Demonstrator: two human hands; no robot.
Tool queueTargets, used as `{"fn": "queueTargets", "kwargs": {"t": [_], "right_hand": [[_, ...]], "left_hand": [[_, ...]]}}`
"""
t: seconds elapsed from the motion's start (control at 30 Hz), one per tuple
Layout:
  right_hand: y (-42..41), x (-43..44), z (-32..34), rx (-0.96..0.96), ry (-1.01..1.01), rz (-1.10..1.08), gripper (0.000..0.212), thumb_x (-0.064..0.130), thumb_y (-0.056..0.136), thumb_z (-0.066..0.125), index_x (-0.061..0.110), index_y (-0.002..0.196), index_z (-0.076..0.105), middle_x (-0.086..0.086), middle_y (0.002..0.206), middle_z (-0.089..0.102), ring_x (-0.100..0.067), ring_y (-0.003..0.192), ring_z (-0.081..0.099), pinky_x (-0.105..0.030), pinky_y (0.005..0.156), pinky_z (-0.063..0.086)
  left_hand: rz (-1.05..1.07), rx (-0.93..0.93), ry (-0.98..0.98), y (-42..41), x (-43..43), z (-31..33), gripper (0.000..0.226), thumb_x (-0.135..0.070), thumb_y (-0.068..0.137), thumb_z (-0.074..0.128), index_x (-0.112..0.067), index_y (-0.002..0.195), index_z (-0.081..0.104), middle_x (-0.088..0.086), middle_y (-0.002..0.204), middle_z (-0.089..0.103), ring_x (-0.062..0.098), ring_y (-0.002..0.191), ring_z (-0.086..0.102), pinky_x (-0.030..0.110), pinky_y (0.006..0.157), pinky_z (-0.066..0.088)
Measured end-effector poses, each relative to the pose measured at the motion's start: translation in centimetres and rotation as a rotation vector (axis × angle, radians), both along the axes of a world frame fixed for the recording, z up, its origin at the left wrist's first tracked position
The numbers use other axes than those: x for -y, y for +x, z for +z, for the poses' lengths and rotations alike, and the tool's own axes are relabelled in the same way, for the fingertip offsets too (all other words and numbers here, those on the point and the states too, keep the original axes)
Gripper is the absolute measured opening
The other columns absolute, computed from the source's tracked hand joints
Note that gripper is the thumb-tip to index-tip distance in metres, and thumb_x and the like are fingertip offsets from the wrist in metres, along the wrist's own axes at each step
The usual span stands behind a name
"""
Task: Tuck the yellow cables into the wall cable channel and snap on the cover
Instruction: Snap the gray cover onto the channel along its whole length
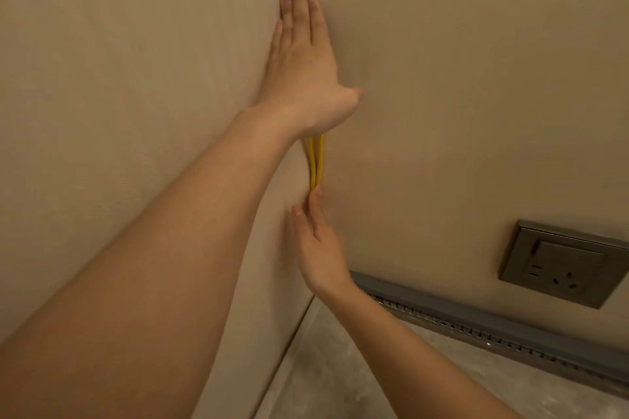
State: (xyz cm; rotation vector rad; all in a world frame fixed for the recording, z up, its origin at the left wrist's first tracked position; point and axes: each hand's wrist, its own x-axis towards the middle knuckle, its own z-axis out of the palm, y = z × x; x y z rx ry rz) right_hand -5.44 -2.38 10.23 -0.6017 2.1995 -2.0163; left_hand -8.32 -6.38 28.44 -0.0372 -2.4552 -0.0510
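Straight fingers (295, 7) of my left hand (303, 71) press flat on the yellow cables (315, 160) at 12 o'clock, to keep them inside the wall corner (308, 309). My right hand (318, 248), fingers straight too, pushes them in lower, toward 6 o'clock.

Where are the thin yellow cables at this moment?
In the head view, the thin yellow cables run along the wall corner at centre, visible between the left hand above and the right hand below.
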Motion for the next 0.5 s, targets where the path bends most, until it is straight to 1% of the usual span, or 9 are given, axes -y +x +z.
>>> {"fn": "queueTargets", "kwargs": {"t": [0.07, 0.1, 0.17, 0.2, 0.27, 0.33, 0.43, 0.5], "right_hand": [[-0.3, -0.5, 0.3, 0.035, 0.026, 0.074, 0.062, 0.041, 0.098, 0.034, 0.025, 0.149, 0.002, 0.012, 0.157, 0.004, -0.003, 0.142, 0.005, -0.019, 0.113, 0.004], [-0.4, -0.8, 0.5, 0.071, 0.006, 0.114, 0.062, 0.041, 0.098, 0.035, 0.026, 0.149, 0.002, 0.013, 0.157, 0.004, -0.003, 0.142, 0.005, -0.02, 0.113, 0.004], [-0.4, -1.7, 0.6, 0.131, -0.105, 0.145, 0.06, 0.037, 0.098, 0.037, 0.026, 0.149, 0.007, 0.013, 0.156, 0.01, -0.002, 0.141, 0.011, -0.022, 0.115, 0.009], [-0.4, -2.1, 0.5, 0.147, -0.162, 0.133, 0.058, 0.034, 0.099, 0.039, 0.025, 0.149, 0.011, 0.013, 0.155, 0.015, 0.0, 0.138, 0.015, -0.021, 0.114, 0.012], [0.1, -2.6, -0.4, 0.164, -0.2, 0.114, 0.056, 0.03, 0.099, 0.04, 0.024, 0.148, 0.014, 0.011, 0.154, 0.019, 0.002, 0.136, 0.019, -0.02, 0.114, 0.014], [0.7, -2.6, -1.7, 0.178, -0.167, 0.133, 0.059, 0.031, 0.099, 0.04, 0.025, 0.149, 0.009, 0.01, 0.155, 0.017, -0.001, 0.138, 0.018, -0.025, 0.117, 0.012], [0.9, -2.3, -2.5, 0.187, -0.138, 0.155, 0.064, 0.031, 0.099, 0.04, 0.025, 0.148, 0.0, 0.009, 0.157, 0.009, -0.002, 0.14, 0.011, -0.028, 0.118, 0.009], [0.7, -2.1, -2.4, 0.174, -0.113, 0.169, 0.066, 0.032, 0.099, 0.039, 0.025, 0.148, -0.005, 0.009, 0.157, 0.002, -0.003, 0.142, 0.005, -0.03, 0.119, 0.007]], "left_hand": [[0.007, -0.006, -0.002, 0.0, -0.1, 0.1, 0.106, -0.047, 0.08, 0.057, 0.001, 0.144, -0.012, 0.019, 0.152, -0.022, 0.028, 0.142, -0.018, 0.032, 0.114, -0.008], [0.009, -0.005, -0.004, 0.0, -0.1, 0.1, 0.105, -0.046, 0.08, 0.058, 0.001, 0.144, -0.011, 0.02, 0.153, -0.021, 0.029, 0.142, -0.017, 0.033, 0.115, -0.008], [0.016, 0.001, -0.013, 0.1, -0.2, 0.3, 0.105, -0.046, 0.08, 0.059, 0.002, 0.144, -0.01, 0.021, 0.153, -0.02, 0.03, 0.142, -0.016, 0.033, 0.116, -0.007], [0.018, 0.005, -0.019, 0.2, -0.2, 0.4, 0.105, -0.045, 0.08, 0.059, 0.002, 0.144, -0.01, 0.021, 0.152, -0.02, 0.03, 0.142, -0.016, 0.033, 0.116, -0.007], [0.029, 0.012, -0.035, 0.2, -0.1, 0.4, 0.103, -0.044, 0.081, 0.058, 0.002, 0.144, -0.01, 0.021, 0.153, -0.02, 0.03, 0.142, -0.016, 0.033, 0.115, -0.008], [0.078, 0.001, -0.109, 0.3, -0.1, -0.2, 0.099, -0.038, 0.083, 0.055, 0.003, 0.144, -0.011, 0.022, 0.153, -0.019, 0.032, 0.142, -0.016, 0.034, 0.115, -0.008], [0.19, -0.072, -0.303, 0.4, 0.1, -2.6, 0.084, -0.027, 0.088, 0.045, 0.007, 0.143, -0.009, 0.025, 0.153, -0.014, 0.036, 0.142, -0.012, 0.038, 0.115, -0.008], [0.24, -0.108, -0.388, 0.6, 0.3, -4.4, 0.081, -0.031, 0.092, 0.042, 0.007, 0.143, -0.009, 0.027, 0.153, -0.011, 0.036, 0.142, -0.01, 0.039, 0.115, -0.007]]}}
